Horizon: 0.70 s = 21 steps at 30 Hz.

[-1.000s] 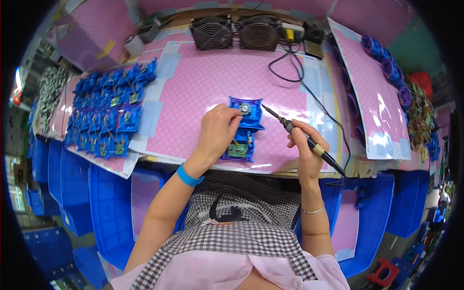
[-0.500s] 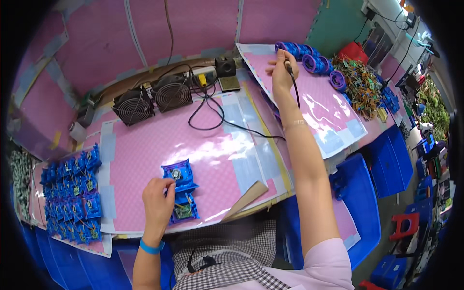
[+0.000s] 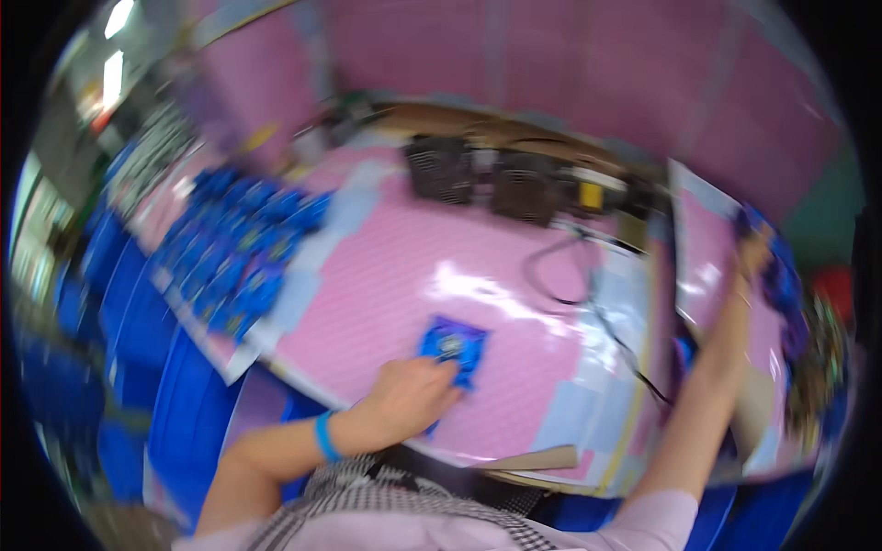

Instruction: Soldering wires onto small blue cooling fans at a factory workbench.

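Leftmost, a batch of small blue parts (image 3: pixel 243 253) lies in rows at the far left of the pink surface (image 3: pixel 386 285), well apart from the work. Nearer the middle, the left hand (image 3: pixel 404 399), with a blue band at its wrist, rests on the near edge of a blue square fan-like part (image 3: pixel 452 347) that lies flat on the surface close to the front edge; the fingers are curled down onto it, pressing more than gripping. It looks light, stiff and hard-shelled, likely plastic with delicate fittings, so it is best held by its outer frame and corners, not its round centre. Behind it stand two dark fans (image 3: pixel 487 179) and a loose black cable (image 3: pixel 588 294). To the right, the right hand (image 3: pixel 753 253) stretches toward the side panel; blur hides whether it is closed or holding anything.
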Tool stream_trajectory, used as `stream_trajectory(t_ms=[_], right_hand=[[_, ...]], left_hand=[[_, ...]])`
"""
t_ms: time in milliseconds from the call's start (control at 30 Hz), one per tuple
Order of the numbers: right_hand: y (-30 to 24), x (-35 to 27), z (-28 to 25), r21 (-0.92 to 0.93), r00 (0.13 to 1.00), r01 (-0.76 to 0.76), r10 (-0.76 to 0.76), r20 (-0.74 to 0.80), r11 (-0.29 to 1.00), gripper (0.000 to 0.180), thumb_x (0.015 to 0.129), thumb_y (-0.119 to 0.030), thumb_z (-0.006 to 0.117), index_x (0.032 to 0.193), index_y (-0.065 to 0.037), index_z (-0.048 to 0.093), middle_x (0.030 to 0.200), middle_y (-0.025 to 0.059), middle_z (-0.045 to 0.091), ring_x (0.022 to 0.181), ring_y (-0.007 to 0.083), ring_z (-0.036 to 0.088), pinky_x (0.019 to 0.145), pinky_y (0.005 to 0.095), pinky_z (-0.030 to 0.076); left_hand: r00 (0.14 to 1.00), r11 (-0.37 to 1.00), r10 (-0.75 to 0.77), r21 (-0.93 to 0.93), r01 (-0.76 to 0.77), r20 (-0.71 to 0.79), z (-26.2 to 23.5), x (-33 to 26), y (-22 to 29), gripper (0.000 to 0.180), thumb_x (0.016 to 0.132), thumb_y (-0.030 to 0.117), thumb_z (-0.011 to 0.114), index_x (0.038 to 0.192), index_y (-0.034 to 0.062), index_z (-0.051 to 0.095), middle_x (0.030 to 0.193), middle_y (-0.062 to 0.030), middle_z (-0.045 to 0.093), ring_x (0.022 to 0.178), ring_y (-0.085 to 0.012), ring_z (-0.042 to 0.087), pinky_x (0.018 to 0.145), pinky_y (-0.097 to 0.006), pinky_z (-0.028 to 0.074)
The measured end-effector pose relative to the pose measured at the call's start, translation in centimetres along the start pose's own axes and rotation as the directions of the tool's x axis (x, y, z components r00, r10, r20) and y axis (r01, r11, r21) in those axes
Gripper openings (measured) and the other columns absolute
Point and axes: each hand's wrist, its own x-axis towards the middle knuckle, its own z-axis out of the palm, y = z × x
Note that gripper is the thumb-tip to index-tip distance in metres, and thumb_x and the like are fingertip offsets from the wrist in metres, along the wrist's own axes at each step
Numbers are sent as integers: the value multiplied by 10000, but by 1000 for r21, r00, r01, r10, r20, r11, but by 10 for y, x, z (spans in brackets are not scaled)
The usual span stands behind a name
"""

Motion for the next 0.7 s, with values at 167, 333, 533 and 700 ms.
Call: stream_trajectory(t_ms=[167,333,533,700], right_hand=[[8,10,-17,-141,994,-88,78,-78,986,396,800,-288,699,1156,-156,586,1025,160,685,934,369,658,798,450,500],[-123,-24,-83,239,982,143,-107,-156,960,344,829,-311,681,1070,-75,613,961,123,679,862,275,659,792,362,503],[-253,-113,-192,419,973,229,-216,-80,878,197,819,-125,680,997,-54,635,865,52,651,830,169,612,778,306,481],[-323,-236,-268,615,832,26,-358,423,788,234,727,28,667,937,-53,602,773,0,583,658,68,544,584,229,437]], left_hand=[[979,982,-156,87,169,-132,-3,7,-52,117,808,206,605,840,100,643,793,-148,633,708,-344,646,611,-471,517],[875,899,-320,175,402,-364,-32,24,-147,114,804,169,586,849,119,679,881,-177,610,768,-367,643,672,-481,522],[615,979,-138,-14,202,-776,-46,40,-176,122,846,83,586,892,11,673,895,-186,543,842,-357,610,694,-448,490],[862,546,-453,-835,66,-228,-43,-24,-132,392,1008,240,463,754,17,660,600,-31,515,511,-97,393,493,-271,291]])
